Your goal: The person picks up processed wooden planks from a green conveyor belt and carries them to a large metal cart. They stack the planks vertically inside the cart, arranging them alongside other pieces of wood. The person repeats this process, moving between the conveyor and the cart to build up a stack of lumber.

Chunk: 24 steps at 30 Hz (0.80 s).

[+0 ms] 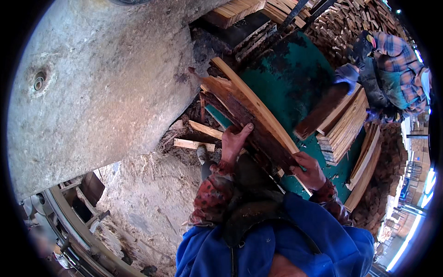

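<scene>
Left hand point(234, 144): fingers partly hidden behind bark-edged board point(272, 142) | near left: pale patch point(41, 241) blurred | far left: round dark object point(130, 2) cut off | far right: woodpile point(355, 25) pieces too small to count

Between the left fingers point(248, 129) and right fingers point(302, 161), the bark-edged wood point(254, 105) pairs rough, matt bark with a smoother sawn face. Beyond them, the green tabletop point(307, 60) looks smooth but smeared; leftward, the grey panel point(115, 87) is matt, scuffed; below, the blue garment point(318, 226) is matt cloth.

Left hand point(235, 142), right hand point(310, 171) — gripped wood point(260, 131)
</scene>
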{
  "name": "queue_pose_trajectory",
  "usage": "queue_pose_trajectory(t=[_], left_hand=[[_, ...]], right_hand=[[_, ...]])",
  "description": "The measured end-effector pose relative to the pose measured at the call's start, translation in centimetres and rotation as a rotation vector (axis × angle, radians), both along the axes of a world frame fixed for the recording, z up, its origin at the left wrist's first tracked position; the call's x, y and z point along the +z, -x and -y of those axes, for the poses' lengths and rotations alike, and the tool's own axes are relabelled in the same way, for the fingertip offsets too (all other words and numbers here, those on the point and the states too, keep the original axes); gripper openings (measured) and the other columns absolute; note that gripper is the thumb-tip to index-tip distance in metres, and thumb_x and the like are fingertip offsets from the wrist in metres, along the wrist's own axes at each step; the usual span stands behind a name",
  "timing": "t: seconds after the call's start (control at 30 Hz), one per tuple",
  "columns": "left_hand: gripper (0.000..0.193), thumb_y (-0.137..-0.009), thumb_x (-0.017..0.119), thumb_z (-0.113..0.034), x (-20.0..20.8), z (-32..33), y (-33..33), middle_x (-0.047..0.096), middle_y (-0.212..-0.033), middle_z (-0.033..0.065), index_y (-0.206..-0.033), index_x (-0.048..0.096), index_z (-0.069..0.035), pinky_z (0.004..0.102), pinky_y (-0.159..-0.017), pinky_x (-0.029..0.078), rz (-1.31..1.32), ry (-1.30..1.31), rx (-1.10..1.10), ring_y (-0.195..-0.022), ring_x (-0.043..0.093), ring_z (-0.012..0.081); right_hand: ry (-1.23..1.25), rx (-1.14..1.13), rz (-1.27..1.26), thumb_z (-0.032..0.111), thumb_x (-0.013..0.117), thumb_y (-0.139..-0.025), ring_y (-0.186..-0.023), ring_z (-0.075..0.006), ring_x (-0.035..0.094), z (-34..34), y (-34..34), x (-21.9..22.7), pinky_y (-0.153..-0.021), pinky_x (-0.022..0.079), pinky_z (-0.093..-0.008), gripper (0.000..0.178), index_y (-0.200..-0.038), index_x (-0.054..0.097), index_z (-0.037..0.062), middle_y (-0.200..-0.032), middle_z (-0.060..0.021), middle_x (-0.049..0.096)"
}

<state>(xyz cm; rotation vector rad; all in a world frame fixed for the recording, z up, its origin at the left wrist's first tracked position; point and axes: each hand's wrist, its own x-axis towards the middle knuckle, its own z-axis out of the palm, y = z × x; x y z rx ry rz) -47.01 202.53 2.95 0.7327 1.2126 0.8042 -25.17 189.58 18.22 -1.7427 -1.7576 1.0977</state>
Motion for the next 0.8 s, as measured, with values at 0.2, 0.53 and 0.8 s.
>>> queue_pose_trajectory(t=[0.2,0.53,0.8], left_hand=[[0.064,-0.072,0.085,-0.047,0.4,0.2,-0.4,0.067,-0.074,0.0116,-0.093,0.061,0.009,0.0283,-0.059,0.052,-0.212,-0.160,0.055,-0.065,0.064,0.0153],[0.058,-0.079,0.081,-0.043,0.5,0.3,-0.2,0.067,-0.073,0.0108,-0.096,0.059,0.009,0.0267,-0.056,0.050,-0.062,-0.054,0.027,-0.063,0.062,0.0123],[0.055,-0.081,0.080,-0.040,-0.5,0.5,-0.1,0.067,-0.080,0.0107,-0.098,0.060,0.008,0.0261,-0.058,0.050,-0.018,-0.013,0.006,-0.067,0.060,0.0115]], right_hand=[[0.000,-0.018,0.005,0.003,0.066,-0.082,-0.091,-0.0330,0.062,0.1,-0.8,0.6,-0.080,0.049,-0.0364,0.034,-0.115,0.063,-0.0050,-0.102,-0.0182,0.061],[0.020,-0.044,-0.002,0.012,0.064,-0.089,-0.084,-0.0261,0.064,-3.2,-1.5,0.3,-0.073,0.050,-0.0343,0.033,-0.117,0.061,-0.0039,-0.095,-0.0198,0.063],[-0.135,-0.171,-0.031,0.016,0.064,-0.091,-0.086,-0.0236,0.066,-10.9,2.0,-6.5,-0.076,0.051,-0.0332,0.036,-0.123,0.061,0.0001,-0.104,-0.0157,0.067]])
